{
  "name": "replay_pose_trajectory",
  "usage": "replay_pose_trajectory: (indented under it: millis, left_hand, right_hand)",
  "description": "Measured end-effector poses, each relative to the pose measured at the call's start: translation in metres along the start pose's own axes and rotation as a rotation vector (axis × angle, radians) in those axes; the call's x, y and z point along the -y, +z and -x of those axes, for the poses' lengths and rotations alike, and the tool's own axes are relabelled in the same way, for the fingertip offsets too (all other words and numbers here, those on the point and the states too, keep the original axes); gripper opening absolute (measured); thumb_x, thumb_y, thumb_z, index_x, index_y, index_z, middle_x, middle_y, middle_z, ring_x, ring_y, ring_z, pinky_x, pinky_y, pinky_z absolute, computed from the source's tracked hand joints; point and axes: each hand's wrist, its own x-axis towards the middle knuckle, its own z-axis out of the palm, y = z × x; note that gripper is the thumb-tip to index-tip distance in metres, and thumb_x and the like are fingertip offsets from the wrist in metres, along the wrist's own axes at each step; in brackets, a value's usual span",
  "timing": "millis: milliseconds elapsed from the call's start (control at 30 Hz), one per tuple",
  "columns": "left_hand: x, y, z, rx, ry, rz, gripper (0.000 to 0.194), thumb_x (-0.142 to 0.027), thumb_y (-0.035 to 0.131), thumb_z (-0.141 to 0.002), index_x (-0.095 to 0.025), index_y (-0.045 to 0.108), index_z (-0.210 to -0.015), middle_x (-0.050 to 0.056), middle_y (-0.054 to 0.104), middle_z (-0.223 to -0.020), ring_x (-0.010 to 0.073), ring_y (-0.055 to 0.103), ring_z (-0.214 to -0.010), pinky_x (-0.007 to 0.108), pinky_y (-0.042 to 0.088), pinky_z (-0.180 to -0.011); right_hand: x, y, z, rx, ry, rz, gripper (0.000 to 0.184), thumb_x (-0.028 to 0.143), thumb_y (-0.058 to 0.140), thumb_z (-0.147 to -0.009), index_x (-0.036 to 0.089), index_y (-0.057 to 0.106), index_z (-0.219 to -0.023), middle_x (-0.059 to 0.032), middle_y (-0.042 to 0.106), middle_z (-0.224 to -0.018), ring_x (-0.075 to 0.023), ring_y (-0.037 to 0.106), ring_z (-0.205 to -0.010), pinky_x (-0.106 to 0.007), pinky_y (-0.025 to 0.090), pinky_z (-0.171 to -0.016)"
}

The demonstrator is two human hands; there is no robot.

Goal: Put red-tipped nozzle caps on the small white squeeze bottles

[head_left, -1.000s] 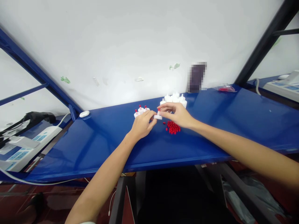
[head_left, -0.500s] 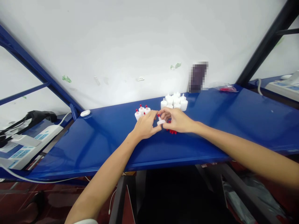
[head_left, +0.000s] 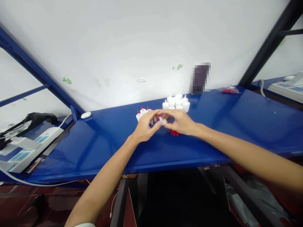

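Observation:
Between my two hands is a small white squeeze bottle (head_left: 163, 121) with a red cap on its nozzle, tilted to the left. My left hand (head_left: 145, 127) pinches it from the left, the thumb near the nozzle. From the right, my right hand (head_left: 181, 122) closes its fingers on the same bottle, hiding part of it. Several white bottles with red tips (head_left: 142, 111) stand behind my left hand, partly covered by it. Beyond my right hand is a cluster of white bottles without red caps (head_left: 186, 105). Loose red caps (head_left: 174, 133) lie just below my right hand.
The blue table (head_left: 106, 142) meets a white wall behind. A white oval case (head_left: 86, 115) lies at the back left, a clear bag with red pieces (head_left: 228, 89) at the back right. Power strips (head_left: 26, 151) and a black strap (head_left: 44, 117) sit far left.
The bottle has tipped further to the left between my fingers. My left fingers have curled round toward its capped nozzle, while my right hand has barely shifted.

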Motion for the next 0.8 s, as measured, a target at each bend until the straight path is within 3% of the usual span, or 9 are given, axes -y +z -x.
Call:
replay_pose_trajectory:
  millis: [100, 200, 267, 367, 433, 567, 700, 800]
  left_hand:
    - [-0.002, 0.003, -0.004, -0.166, -0.113, 0.146, 0.028, -0.039, 0.059, -0.097, -0.017, 0.071, -0.11, 0.008, 0.076, -0.1, 0.0173, 0.069, -0.083, 0.03, 0.057, -0.075]
    - [0.0, 0.002, -0.008, -0.251, -0.185, 0.227, 0.03, -0.039, 0.069, -0.09, -0.015, 0.073, -0.107, 0.007, 0.078, -0.093, 0.0169, 0.072, -0.078, 0.029, 0.059, -0.073]
    - [0.004, -0.006, -0.009, -0.336, -0.204, 0.148, 0.028, -0.039, 0.07, -0.089, -0.016, 0.074, -0.105, 0.006, 0.078, -0.091, 0.0158, 0.071, -0.075, 0.028, 0.058, -0.071]
    - [0.014, -0.024, -0.007, -0.449, -0.161, -0.165, 0.018, -0.035, 0.069, -0.091, -0.019, 0.075, -0.094, 0.004, 0.077, -0.089, 0.0148, 0.067, -0.075, 0.029, 0.054, -0.071]
    - [0.021, -0.034, -0.004, -0.411, -0.092, -0.337, 0.013, -0.031, 0.069, -0.091, -0.02, 0.075, -0.089, 0.003, 0.077, -0.087, 0.0161, 0.065, -0.077, 0.032, 0.053, -0.076]
    - [0.032, -0.037, 0.001, -0.259, -0.016, -0.486, 0.013, -0.03, 0.067, -0.093, -0.021, 0.076, -0.092, 0.004, 0.078, -0.089, 0.0208, 0.061, -0.082, 0.036, 0.049, -0.078]
    - [0.036, -0.032, 0.002, -0.188, -0.029, -0.563, 0.017, -0.031, 0.063, -0.096, -0.02, 0.076, -0.096, 0.004, 0.079, -0.092, 0.023, 0.058, -0.085, 0.038, 0.045, -0.08]
    - [0.036, -0.031, 0.002, -0.165, -0.049, -0.575, 0.019, -0.032, 0.061, -0.097, -0.02, 0.076, -0.096, 0.005, 0.079, -0.093, 0.0231, 0.059, -0.086, 0.039, 0.044, -0.081]
  right_hand:
    - [0.001, 0.002, -0.001, -0.036, -0.098, 0.162, 0.036, 0.018, 0.06, -0.085, 0.026, 0.066, -0.119, -0.0038, 0.074, -0.1, -0.0217, 0.067, -0.085, -0.039, 0.052, -0.08]
    - [0.004, 0.003, -0.002, -0.066, -0.103, 0.3, 0.037, 0.024, 0.061, -0.089, 0.026, 0.063, -0.126, -0.0038, 0.072, -0.094, -0.0235, 0.064, -0.088, -0.04, 0.043, -0.081]
    - [0.005, 0.002, -0.004, -0.068, -0.029, 0.344, 0.039, 0.03, 0.063, -0.09, 0.025, 0.061, -0.128, -0.0016, 0.069, -0.084, -0.0226, 0.063, -0.082, -0.04, 0.039, -0.082]
    - [-0.001, -0.008, -0.006, -0.075, 0.123, 0.423, 0.018, 0.032, 0.062, -0.09, 0.023, 0.069, -0.103, 0.0033, 0.061, -0.065, -0.0191, 0.059, -0.067, -0.043, 0.035, -0.087]
    - [-0.011, -0.019, -0.007, -0.095, 0.204, 0.502, 0.013, 0.029, 0.059, -0.088, 0.022, 0.069, -0.085, 0.0041, 0.058, -0.058, -0.0169, 0.056, -0.058, -0.045, 0.034, -0.09]
    - [-0.03, -0.042, -0.008, -0.152, 0.297, 0.625, 0.018, 0.028, 0.058, -0.086, 0.02, 0.07, -0.077, 0.0011, 0.058, -0.054, -0.0176, 0.054, -0.053, -0.041, 0.039, -0.082]
    - [-0.037, -0.053, -0.007, -0.106, 0.379, 0.655, 0.022, 0.028, 0.057, -0.087, 0.018, 0.075, -0.089, -0.003, 0.063, -0.06, -0.0206, 0.059, -0.058, -0.034, 0.041, -0.066]
    - [-0.037, -0.051, -0.006, -0.043, 0.388, 0.663, 0.029, 0.032, 0.056, -0.09, 0.017, 0.075, -0.106, -0.0045, 0.067, -0.065, -0.0229, 0.062, -0.065, -0.033, 0.041, -0.064]
